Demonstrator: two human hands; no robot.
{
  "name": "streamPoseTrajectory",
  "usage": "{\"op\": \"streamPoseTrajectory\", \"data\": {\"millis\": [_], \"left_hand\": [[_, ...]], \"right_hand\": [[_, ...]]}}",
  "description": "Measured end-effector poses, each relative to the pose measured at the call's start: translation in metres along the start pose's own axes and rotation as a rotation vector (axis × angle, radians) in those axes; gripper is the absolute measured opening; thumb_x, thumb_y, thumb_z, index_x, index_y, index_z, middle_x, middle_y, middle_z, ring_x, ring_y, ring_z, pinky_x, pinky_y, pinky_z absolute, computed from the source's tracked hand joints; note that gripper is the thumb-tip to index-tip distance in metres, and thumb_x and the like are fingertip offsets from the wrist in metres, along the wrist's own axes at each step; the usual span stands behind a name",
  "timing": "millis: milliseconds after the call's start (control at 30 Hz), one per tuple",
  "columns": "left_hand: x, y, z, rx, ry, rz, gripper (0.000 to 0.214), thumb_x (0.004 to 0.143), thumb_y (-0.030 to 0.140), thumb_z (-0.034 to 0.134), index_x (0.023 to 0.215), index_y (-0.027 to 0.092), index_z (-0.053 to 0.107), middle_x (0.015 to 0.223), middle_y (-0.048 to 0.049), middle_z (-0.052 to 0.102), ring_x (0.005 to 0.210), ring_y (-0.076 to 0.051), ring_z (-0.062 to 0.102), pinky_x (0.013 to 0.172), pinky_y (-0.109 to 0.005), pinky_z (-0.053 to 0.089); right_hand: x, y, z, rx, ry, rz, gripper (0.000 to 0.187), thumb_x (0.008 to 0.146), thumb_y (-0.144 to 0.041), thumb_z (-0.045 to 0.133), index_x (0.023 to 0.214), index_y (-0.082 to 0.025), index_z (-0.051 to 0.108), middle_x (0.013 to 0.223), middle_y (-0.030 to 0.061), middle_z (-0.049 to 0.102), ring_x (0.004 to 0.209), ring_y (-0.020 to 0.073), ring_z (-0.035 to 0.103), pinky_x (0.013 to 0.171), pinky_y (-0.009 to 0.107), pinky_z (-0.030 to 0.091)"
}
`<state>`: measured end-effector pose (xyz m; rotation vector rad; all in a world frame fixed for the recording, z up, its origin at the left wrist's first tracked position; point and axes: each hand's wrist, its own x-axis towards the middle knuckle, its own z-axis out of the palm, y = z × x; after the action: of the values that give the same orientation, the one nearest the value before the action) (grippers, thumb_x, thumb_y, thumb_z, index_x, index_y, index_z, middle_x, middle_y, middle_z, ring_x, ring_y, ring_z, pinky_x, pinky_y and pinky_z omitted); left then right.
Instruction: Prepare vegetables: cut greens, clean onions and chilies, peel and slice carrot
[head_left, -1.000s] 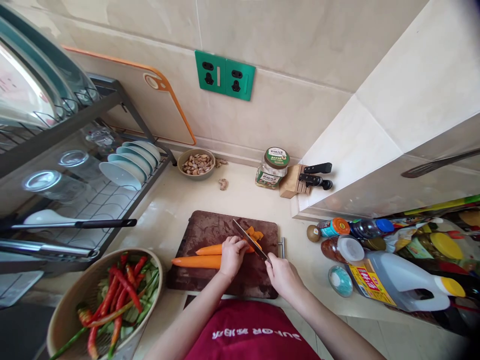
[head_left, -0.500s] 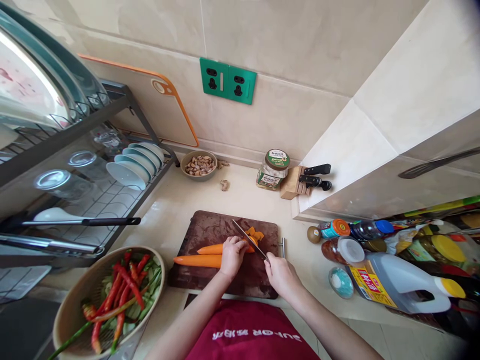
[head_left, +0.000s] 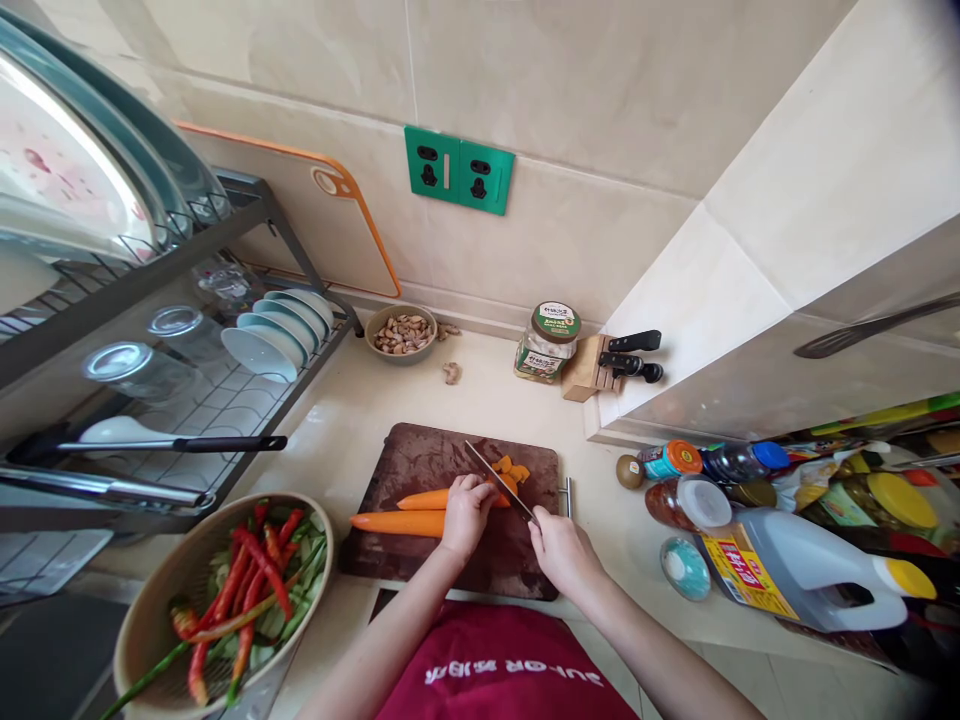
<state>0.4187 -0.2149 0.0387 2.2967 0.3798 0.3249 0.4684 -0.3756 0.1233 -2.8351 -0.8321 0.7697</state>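
My right hand [head_left: 561, 543] is closed round the handle of a knife [head_left: 491, 468], whose blade slants up and left across a carrot. The fingers of my left hand [head_left: 466, 508] are curled over the rear carrot [head_left: 422, 499], close beside the blade, and pin it down. A second carrot [head_left: 394, 523] lies in front of it, partly behind my left hand. Several cut carrot pieces [head_left: 513, 469] rest to the right of the blade. All this is on a dark brown cutting board [head_left: 420, 455]. The knife's handle is hidden in my fist.
At the front left stands a basket [head_left: 324, 560] of red chilies and green slices. A dish rack [head_left: 300, 400] is on the left. Behind the board are a bowl of garlic [head_left: 402, 335], ginger [head_left: 451, 373], a jar [head_left: 547, 343] and a knife block [head_left: 585, 370]. Bottles and a large jug [head_left: 795, 560] line the right.
The whole view has shifted slightly. My hands, the knife and the carrots keep almost the same places on the board.
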Motion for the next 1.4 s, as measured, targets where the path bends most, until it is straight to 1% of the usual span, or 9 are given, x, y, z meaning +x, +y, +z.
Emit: {"op": "streamPoseTrajectory", "data": {"millis": [100,233,333,500,600,833,1067,1267,1400], "left_hand": [[0.000,0.001,-0.001,0.015,-0.004,-0.009,0.019,0.083,0.022,0.050,0.077,0.022,0.069,0.073,-0.0040,0.057,0.079,-0.019,0.047,0.073,-0.030,0.042],[0.001,0.000,-0.002,0.017,-0.014,-0.005,0.020,0.083,0.023,0.050,0.077,0.022,0.069,0.072,-0.0043,0.057,0.078,-0.019,0.047,0.072,-0.030,0.042],[0.000,-0.002,-0.002,-0.002,-0.018,0.008,0.019,0.082,0.023,0.051,0.078,0.021,0.069,0.073,-0.0045,0.058,0.080,-0.019,0.047,0.073,-0.030,0.042],[-0.002,0.000,-0.005,0.087,-0.021,-0.022,0.017,0.082,0.026,0.052,0.077,0.023,0.069,0.076,-0.0038,0.060,0.082,-0.019,0.048,0.075,-0.032,0.039],[-0.003,0.003,-0.006,0.163,-0.029,-0.048,0.016,0.081,0.029,0.054,0.080,0.026,0.069,0.077,-0.0031,0.060,0.082,-0.020,0.048,0.074,-0.034,0.036],[-0.003,-0.001,-0.004,0.149,-0.036,-0.044,0.015,0.081,0.027,0.054,0.080,0.025,0.069,0.080,-0.0041,0.061,0.084,-0.020,0.048,0.075,-0.034,0.035],[-0.003,-0.002,-0.004,0.134,-0.012,-0.038,0.015,0.081,0.026,0.055,0.079,0.025,0.069,0.078,-0.0037,0.061,0.082,-0.019,0.048,0.074,-0.032,0.036],[-0.003,-0.003,-0.005,0.158,-0.032,-0.023,0.018,0.082,0.027,0.052,0.080,0.024,0.069,0.074,-0.0041,0.058,0.078,-0.019,0.048,0.073,-0.032,0.037],[-0.004,-0.003,-0.006,0.137,-0.027,-0.017,0.018,0.082,0.027,0.051,0.079,0.024,0.069,0.077,-0.0044,0.060,0.079,-0.019,0.049,0.074,-0.033,0.038]], "right_hand": [[-0.002,0.001,0.000,-0.026,-0.021,-0.005,0.021,0.090,-0.025,0.034,0.090,-0.020,0.054,0.077,0.0063,0.067,0.069,0.0174,0.064,0.055,0.023,0.035],[0.012,-0.008,0.007,-0.014,-0.062,0.049,0.023,0.090,-0.025,0.033,0.093,-0.019,0.055,0.080,0.0081,0.068,0.074,0.0180,0.065,0.058,0.023,0.037],[0.017,-0.010,0.005,0.008,-0.053,0.040,0.023,0.090,-0.025,0.033,0.092,-0.019,0.055,0.083,0.0084,0.068,0.077,0.0182,0.065,0.060,0.023,0.037],[0.001,0.000,-0.006,0.000,-0.015,-0.016,0.021,0.090,-0.027,0.034,0.089,-0.020,0.053,0.078,0.0059,0.067,0.072,0.0173,0.065,0.056,0.023,0.035],[-0.003,0.003,-0.004,-0.034,-0.010,-0.035,0.020,0.090,-0.026,0.034,0.088,-0.021,0.053,0.076,0.0059,0.067,0.069,0.0182,0.065,0.054,0.024,0.034],[0.025,-0.011,0.008,-0.023,-0.030,0.007,0.020,0.089,-0.025,0.035,0.091,-0.019,0.054,0.082,0.0087,0.068,0.076,0.0196,0.066,0.058,0.024,0.037],[0.007,-0.002,0.000,-0.026,0.000,-0.060,0.021,0.090,-0.026,0.033,0.090,-0.020,0.054,0.076,0.0060,0.067,0.069,0.0178,0.065,0.055,0.023,0.036],[0.023,-0.016,0.010,-0.053,-0.029,0.018,0.021,0.089,-0.025,0.035,0.093,-0.019,0.054,0.081,0.0088,0.069,0.074,0.0203,0.066,0.057,0.024,0.038],[0.017,-0.013,0.003,-0.024,-0.012,-0.023,0.020,0.090,-0.025,0.034,0.091,-0.020,0.054,0.079,0.0073,0.068,0.073,0.0189,0.066,0.057,0.023,0.038]]}}
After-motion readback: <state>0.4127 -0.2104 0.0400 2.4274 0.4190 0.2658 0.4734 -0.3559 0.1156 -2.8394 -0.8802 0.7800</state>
